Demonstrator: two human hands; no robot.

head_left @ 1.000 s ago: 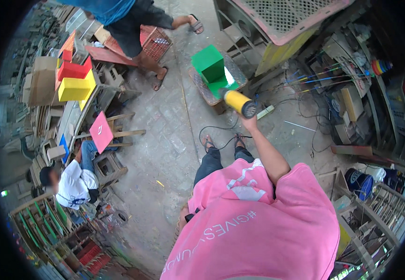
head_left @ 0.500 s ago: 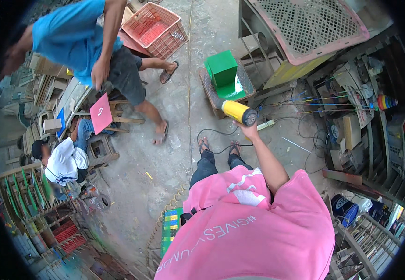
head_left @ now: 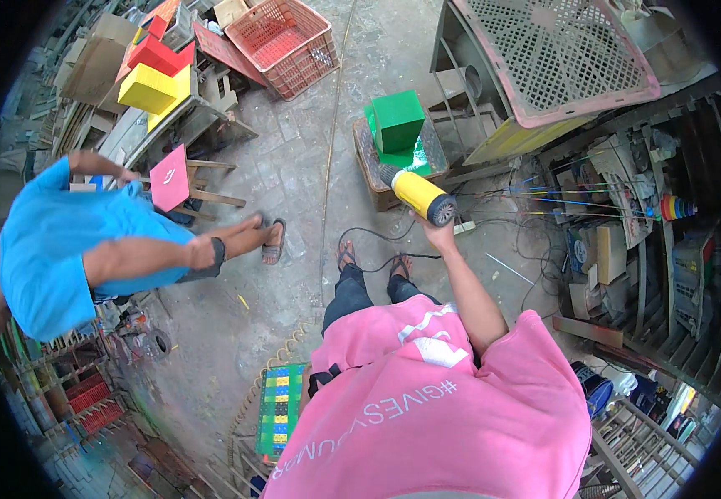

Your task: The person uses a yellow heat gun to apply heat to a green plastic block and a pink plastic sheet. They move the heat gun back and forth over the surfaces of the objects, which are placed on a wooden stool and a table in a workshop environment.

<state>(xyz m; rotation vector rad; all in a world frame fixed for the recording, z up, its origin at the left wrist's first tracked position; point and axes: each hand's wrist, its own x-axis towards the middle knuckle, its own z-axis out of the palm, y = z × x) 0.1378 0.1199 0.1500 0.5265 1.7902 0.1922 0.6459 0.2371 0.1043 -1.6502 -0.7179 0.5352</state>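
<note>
My right hand (head_left: 437, 234) is stretched forward and grips a yellow cylinder-shaped power tool (head_left: 414, 192) with a dark round end. The tool's far tip is close to a green painted box (head_left: 399, 119), and I cannot tell whether they touch. The box rests on a green-stained board on a low wooden stand (head_left: 370, 171). A black cable (head_left: 370, 250) runs over the concrete by my sandalled feet. My left hand is hidden behind my pink shirt.
A person in a blue shirt (head_left: 65, 249) walks past on the left. Behind are a red plastic crate (head_left: 282, 43), yellow and red boxes (head_left: 152, 86) and a pink panel (head_left: 169, 177). A pink lattice tray (head_left: 560, 58) and cluttered shelves (head_left: 627, 216) fill the right.
The person in blue has walked from the far side down to my left. My right hand has kept the yellow tool at the green box.
</note>
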